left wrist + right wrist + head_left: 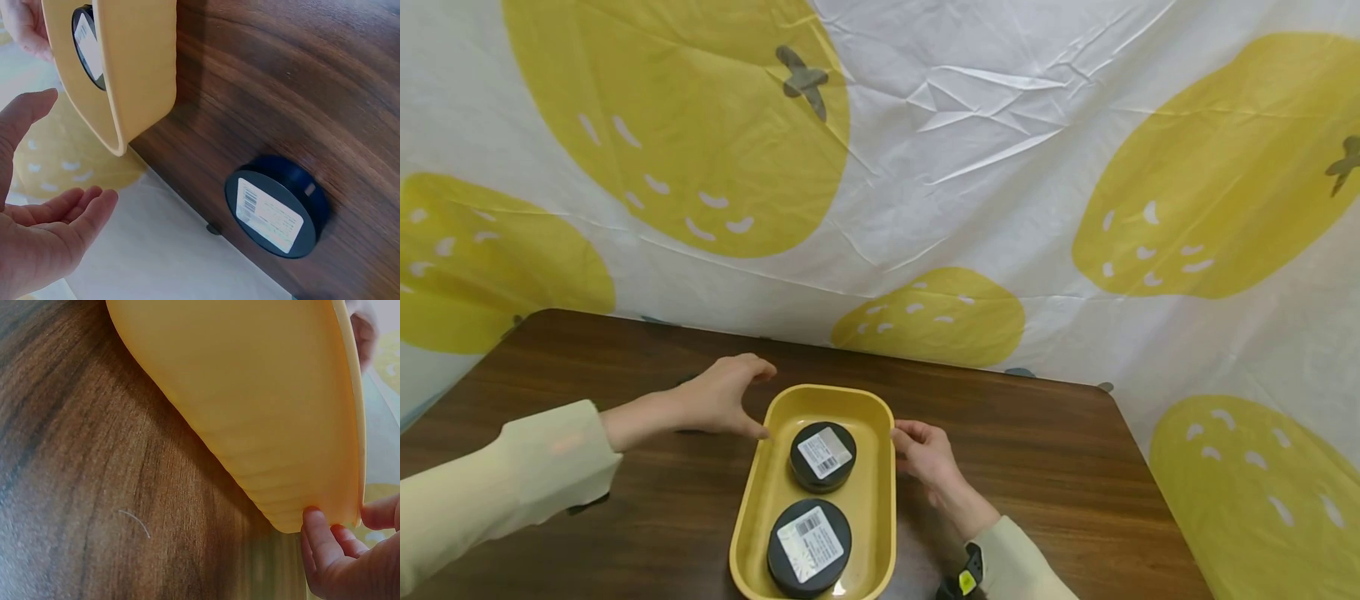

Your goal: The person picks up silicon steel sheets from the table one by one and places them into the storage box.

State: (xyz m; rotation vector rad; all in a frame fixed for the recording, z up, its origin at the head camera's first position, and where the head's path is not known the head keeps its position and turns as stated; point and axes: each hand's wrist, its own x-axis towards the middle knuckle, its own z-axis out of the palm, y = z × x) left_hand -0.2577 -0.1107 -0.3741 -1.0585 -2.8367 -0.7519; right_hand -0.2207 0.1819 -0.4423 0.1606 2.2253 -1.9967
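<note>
A deep yellow tray with rounded corners stands on the table. Inside it lie two round black containers with white barcode labels, one farther and one nearer. My right hand pinches the tray's right rim; the right wrist view shows its fingers against the outer wall and its thumb at the rim. At the far left corner, my left hand has thumb and fingers spread, holding nothing, its thumb close to the rim. A third labelled black container sits on the table left of the tray, mostly hidden by my left arm in the head view.
The dark wood table ends at the back against a white curtain printed with large yellow fruits. Dark bands circle both wrists, the right one with a yellow-green face.
</note>
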